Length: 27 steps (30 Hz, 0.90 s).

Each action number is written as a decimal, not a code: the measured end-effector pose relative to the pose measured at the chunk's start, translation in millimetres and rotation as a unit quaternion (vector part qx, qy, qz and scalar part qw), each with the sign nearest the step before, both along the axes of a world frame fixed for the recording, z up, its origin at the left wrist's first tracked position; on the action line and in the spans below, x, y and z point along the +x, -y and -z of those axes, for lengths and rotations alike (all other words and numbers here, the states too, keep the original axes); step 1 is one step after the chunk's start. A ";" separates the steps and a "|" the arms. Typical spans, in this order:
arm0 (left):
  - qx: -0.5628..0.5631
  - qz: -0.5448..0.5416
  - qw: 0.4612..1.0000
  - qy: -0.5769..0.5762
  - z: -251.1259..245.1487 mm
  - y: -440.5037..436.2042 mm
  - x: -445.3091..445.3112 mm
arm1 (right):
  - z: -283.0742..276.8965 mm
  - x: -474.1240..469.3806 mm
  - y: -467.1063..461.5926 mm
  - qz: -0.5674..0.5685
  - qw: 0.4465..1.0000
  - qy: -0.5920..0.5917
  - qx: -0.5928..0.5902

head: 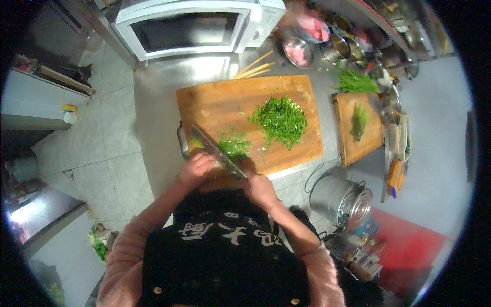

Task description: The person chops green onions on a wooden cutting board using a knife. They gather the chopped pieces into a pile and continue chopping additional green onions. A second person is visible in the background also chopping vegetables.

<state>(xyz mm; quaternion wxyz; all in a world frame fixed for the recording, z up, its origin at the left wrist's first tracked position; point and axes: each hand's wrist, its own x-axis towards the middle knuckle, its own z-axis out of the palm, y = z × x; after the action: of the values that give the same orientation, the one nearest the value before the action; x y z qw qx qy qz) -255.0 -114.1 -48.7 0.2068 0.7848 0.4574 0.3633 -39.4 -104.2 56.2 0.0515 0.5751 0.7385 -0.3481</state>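
Observation:
My right hand (261, 190) is closed on the handle of a kitchen cleaver (216, 149), whose blade slants up and left over a wooden cutting board (215, 99). Beside the blade, my left hand (197, 169) rests with bent fingers at the board's near left part, on or by some green stalks (196, 142) that it partly hides. Finely cut greens (234, 146) lie just right of the blade. A larger heap of chopped greens (282, 121) covers part of the board's right half.
A white microwave oven (188, 30) stands behind the board, with wooden chopsticks (255, 71) between them. Bowls, one a metal bowl (298, 52) of pinkish food, stand back right. A smaller board (347, 138) and a bunch of greens (355, 80) lie right. A large metal pot (333, 199) stands below right.

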 end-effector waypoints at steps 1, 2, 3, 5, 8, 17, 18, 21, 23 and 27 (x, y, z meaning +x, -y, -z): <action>0.009 0.006 1.000 0.000 0.6 -1.2 -0.6 | 5.5 -5.6 -1.2 0.015 1.000 -0.007 0.007; 0.014 0.006 1.000 0.001 1.1 -1.2 -1.0 | 10.4 -12.7 -0.5 0.037 0.999 0.001 -0.007; 0.012 0.009 1.000 -0.005 1.4 -1.4 -1.1 | 15.1 -21.1 -0.2 0.031 0.999 -0.011 0.012; 0.011 0.006 1.000 -0.021 1.5 -2.3 -1.9 | 22.8 -36.8 -7.6 0.037 0.999 -0.020 0.022; -0.001 -0.004 1.000 -0.019 -0.6 -3.3 -0.9 | 20.3 -41.3 -10.7 0.039 0.998 -0.029 0.031; 0.038 -0.064 0.983 -0.167 -24.8 0.6 -5.0 | 10.3 -43.7 -14.1 0.052 0.997 -0.045 0.024; 0.041 -0.079 0.977 -0.193 -26.6 0.9 -5.0 | 9.6 -44.1 -14.6 0.054 0.998 -0.039 0.019; 0.038 -0.093 0.977 -0.190 -31.2 1.3 -7.4 | 7.6 -43.6 -15.9 0.056 0.997 -0.040 0.030; 0.018 -0.087 0.986 -0.140 -36.1 4.7 -11.5 | 7.2 -43.7 -16.1 0.057 0.997 -0.041 0.030; 0.030 -0.092 0.989 -0.116 -42.2 9.4 -15.6 | 7.9 -46.5 -16.4 0.051 0.998 -0.019 0.016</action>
<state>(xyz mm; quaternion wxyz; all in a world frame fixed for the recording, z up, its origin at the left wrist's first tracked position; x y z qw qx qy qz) -270.6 -123.6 -6.5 0.0945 0.7819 0.5376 0.3012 -85.9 -87.8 48.3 0.0102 0.6060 0.7145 -0.3494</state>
